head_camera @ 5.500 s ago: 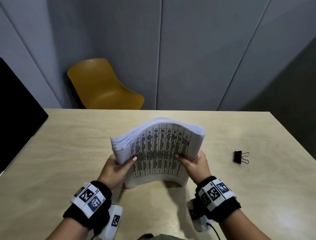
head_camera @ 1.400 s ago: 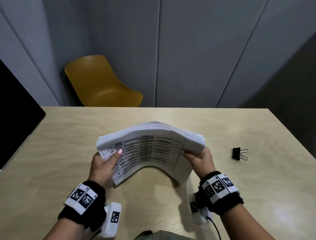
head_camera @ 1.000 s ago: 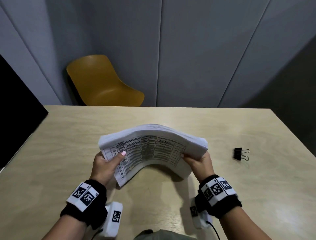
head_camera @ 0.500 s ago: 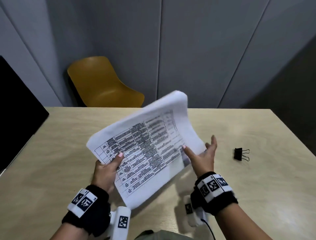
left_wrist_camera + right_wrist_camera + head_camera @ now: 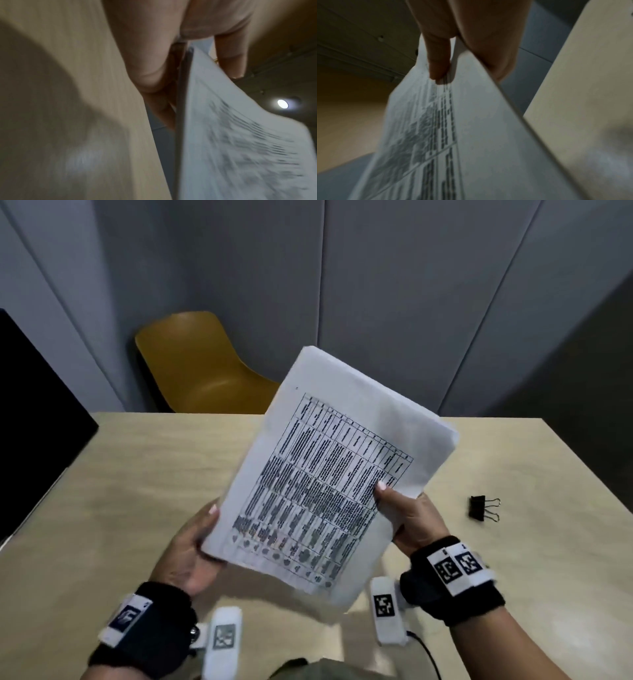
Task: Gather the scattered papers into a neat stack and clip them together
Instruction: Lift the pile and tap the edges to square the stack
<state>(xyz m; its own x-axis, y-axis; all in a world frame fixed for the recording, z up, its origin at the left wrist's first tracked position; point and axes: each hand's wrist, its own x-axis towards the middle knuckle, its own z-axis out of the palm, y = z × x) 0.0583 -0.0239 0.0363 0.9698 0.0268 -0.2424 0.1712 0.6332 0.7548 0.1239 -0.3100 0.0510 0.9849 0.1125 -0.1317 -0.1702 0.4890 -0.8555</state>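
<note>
- Both hands grip a thick white stack of printed papers [image 5: 329, 474], tilted above the pale wooden surface [image 5: 137, 474]: left hand [image 5: 191, 553] at its lower-left edge, right hand [image 5: 407, 522] at its right edge.
- A black metal binder clip [image 5: 479, 507] lies on the surface, right of the stack.

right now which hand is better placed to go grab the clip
The right hand, probably. The clip lies on the table just to its right, while the left hand grips the papers at the far side and could likely keep holding them alone.
</note>
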